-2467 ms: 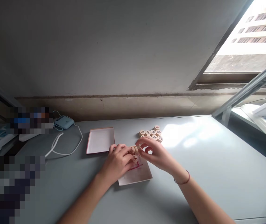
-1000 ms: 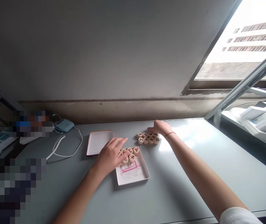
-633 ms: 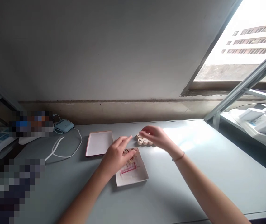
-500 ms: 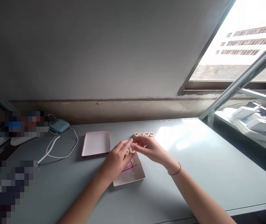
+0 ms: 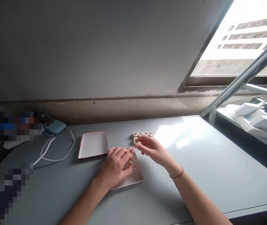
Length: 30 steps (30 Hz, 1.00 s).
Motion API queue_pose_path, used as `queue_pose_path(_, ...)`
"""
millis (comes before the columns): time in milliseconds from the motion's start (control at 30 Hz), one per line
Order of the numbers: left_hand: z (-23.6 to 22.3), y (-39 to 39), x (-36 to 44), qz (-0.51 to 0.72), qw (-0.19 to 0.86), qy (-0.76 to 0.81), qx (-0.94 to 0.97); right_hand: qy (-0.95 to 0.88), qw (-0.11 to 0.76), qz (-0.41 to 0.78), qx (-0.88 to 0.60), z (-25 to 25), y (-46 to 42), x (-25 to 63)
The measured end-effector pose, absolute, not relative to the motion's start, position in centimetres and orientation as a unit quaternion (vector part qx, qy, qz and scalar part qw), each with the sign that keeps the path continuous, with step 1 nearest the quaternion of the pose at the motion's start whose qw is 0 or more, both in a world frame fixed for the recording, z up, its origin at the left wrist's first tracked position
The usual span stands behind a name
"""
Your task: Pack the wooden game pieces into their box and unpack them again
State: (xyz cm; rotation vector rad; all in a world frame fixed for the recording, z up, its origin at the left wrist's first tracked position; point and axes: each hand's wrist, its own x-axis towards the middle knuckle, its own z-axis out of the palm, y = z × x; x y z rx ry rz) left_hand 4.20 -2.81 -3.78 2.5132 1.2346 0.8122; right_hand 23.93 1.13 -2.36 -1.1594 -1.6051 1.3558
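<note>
My left hand (image 5: 118, 164) is over the shallow open box (image 5: 135, 179), its fingers curled round a round wooden xiangqi piece (image 5: 131, 161). A piece with a red character (image 5: 131, 150) lies at the box's far end, partly behind those fingers. My right hand (image 5: 148, 145) is just beyond the box's far right corner, thumb and fingers pinched on a pale piece whose face is mostly hidden. Close to those fingertips shows a piece with a dark mark (image 5: 135, 140). Behind it, several pieces with black characters (image 5: 146, 134) form a row on the table.
The box lid (image 5: 93, 144), pale inside, lies open side up to the left. A light blue device (image 5: 55, 126) and a white cable (image 5: 60, 159) are farther left on the grey table (image 5: 206, 175). A metal frame (image 5: 241, 72) and a shelf with white adapters (image 5: 262, 117) stand right.
My right hand has drawn slightly away from my left, exposing a piece by the row. My left hand has shifted a little nearer me, uncovering the red-marked piece.
</note>
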Motion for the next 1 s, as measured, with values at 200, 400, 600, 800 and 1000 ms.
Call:
queue_pose_path(200, -3.6, -2.9, 4.7, 0.225, 0.081, 0.423, 0.874, -0.651, 0.354, 0.498, -0.449, -2.3, 0.9, 24.1)
queue_pose_path(400, -4.2, -2.9, 5.3, 0.184, 0.026, 0.437, 0.88, -0.723, 0.307, 0.424, -0.452, -2.3, 0.3, 24.2)
queue_pose_path(600, -4.0, -2.9, 4.2, 0.169, 0.022, 0.49, 0.855, -0.821, 0.219, 0.307, -0.429, -1.9, -0.9, 23.5)
queue_pose_path(800, -3.9, -2.5, 2.0, 0.135, 0.025, 0.544, 0.827, -0.854, 0.135, 0.188, -0.465, -2.3, -1.7, 22.2)
queue_pose_path(1000, -3.1, -2.7, 1.1, 0.096, 0.059, 0.58, 0.807, -0.864, 0.107, 0.147, -0.469, -2.7, -1.5, 21.7)
